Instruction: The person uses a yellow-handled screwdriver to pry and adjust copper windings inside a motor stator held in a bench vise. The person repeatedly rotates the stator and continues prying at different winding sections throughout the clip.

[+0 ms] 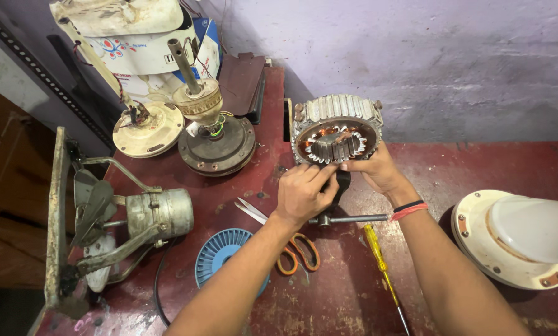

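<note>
A round motor stator (336, 129) with copper windings and a ribbed metal core stands on edge at the back of the dark red table (478, 168). It seems clamped in a small black vise (341, 202). My left hand (304, 193) has its fingers pinched at the stator's lower rim. My right hand (378, 171), with red and black bands at the wrist, grips the lower right rim. What the fingertips pinch is too small to tell.
Orange-handled scissors (291, 246) and a yellow screwdriver (381, 267) lie near my forearms. A blue ribbed disc (220, 252) lies front left, an exhaust fan (135, 218) further left. Two ceiling fan motors (213, 134) stand behind. A white fan housing (515, 239) sits at the right.
</note>
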